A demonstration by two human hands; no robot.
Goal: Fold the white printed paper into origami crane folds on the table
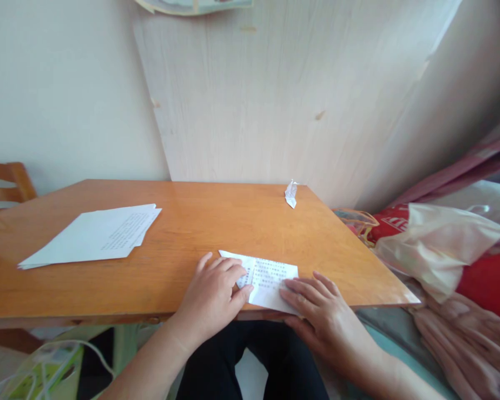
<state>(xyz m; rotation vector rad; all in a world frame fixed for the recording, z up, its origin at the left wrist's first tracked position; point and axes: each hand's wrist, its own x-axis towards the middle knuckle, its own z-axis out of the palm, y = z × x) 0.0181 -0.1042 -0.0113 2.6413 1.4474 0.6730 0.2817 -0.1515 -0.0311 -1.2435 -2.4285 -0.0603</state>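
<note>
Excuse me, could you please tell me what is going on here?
A person's left hand is on the left part, and the right hand on the right end, of a folded, printed paper at a wooden table's near edge. A stack of sheets lies on the left, and a small folded paper piece sits near the far right corner.

The left end of the folded paper (270, 284) is partly covered by the left hand (219, 286), and its near right corner by the right hand (320, 305). The print between the hands is too blurred to be read, as is that on the stack of sheets (91, 233) beyond and left of them. Far left of the hands, a chair (20, 180) is cut off. To their right, a red item (489, 286) is partly hidden by a pale plastic bag (433, 241).
</note>
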